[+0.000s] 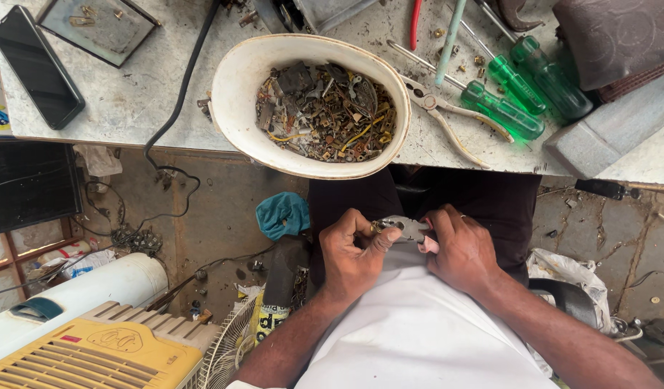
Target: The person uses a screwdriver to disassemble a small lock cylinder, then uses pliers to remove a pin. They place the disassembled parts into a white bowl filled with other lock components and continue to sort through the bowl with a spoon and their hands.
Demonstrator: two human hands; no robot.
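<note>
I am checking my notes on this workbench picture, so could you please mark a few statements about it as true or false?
1. Both hands hold a small grey metal part over the lap. True: the left hand and right hand grip it.
2. The white bowl is empty. False: it is full of small metal scrap.
3. Green-handled screwdrivers lie on the bench. True.
4. The dark phone lies inside the bowl. False: it lies on the bench, left of it.
5. The pliers are in the right hand. False: they lie on the bench.
</note>
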